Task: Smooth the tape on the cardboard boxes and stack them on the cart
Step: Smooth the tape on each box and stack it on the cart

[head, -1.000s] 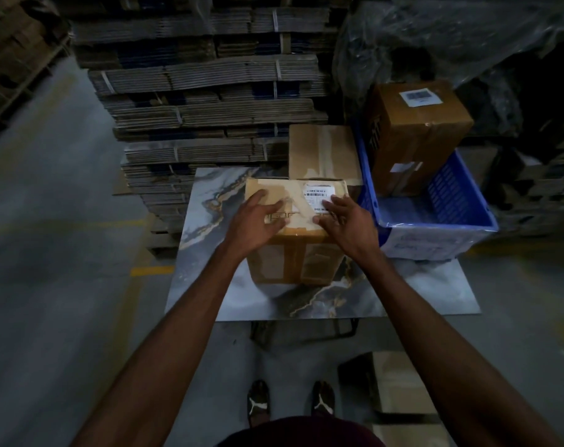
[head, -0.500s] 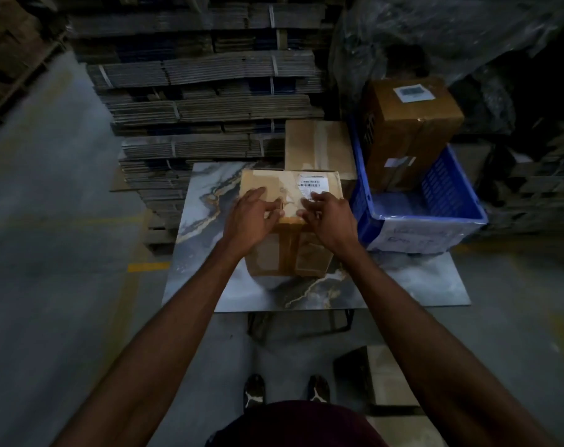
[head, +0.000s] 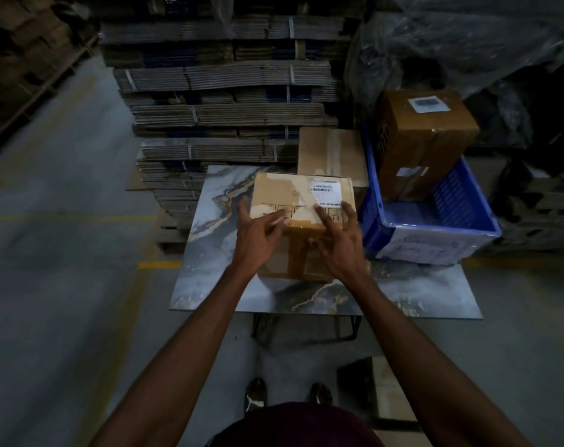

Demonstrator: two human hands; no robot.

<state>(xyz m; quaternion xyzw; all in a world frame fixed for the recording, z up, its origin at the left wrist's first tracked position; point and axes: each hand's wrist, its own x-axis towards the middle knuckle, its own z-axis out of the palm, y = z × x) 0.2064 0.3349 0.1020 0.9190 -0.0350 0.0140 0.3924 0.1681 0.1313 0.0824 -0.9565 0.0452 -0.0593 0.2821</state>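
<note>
Your left hand [head: 256,235] and right hand [head: 337,240] lie with spread fingers over the near top edge of the cardboard box [head: 301,221], gripping nothing. The box sits on the marbled table [head: 222,285], its tape [head: 301,201] seemingly still being smoothed. One box [head: 419,140] already stands in the blue cart [head: 435,240]; this one still needs stacking.

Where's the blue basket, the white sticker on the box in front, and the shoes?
blue basket [head: 468,195], head view, inside of its far wall
white sticker [head: 326,188], head view, its barcode middle
shoes [head: 255,395], head view, the left shoe's top
</note>
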